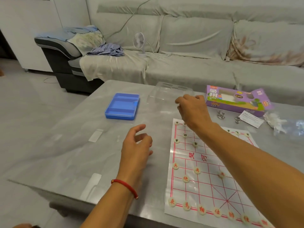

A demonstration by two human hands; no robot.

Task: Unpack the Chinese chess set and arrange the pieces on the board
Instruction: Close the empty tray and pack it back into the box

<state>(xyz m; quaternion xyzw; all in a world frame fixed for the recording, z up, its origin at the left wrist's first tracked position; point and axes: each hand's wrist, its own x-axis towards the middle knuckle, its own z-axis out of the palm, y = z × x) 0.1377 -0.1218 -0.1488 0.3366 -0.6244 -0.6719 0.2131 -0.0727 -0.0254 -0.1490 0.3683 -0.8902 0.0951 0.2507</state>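
Mostly, my table (69,145) carries the work: the board (205,183) lies flat at its right, near me. Its purple box (233,99) sits beyond, the blue case (122,106) left of that with the clear lid (164,92) between. Red pieces (185,179) fill the near rows, black pieces (195,143) the far ones, so I judge little remains. My right hand (192,107) hovers past the far edge, fingers curled; whether it pinches a piece I cannot tell. My left hand (138,145) hangs loose, holding nothing.

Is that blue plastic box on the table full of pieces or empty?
Empty. The blue box shows three bare blue compartments through its clear cover, and the pieces already sit on the board.
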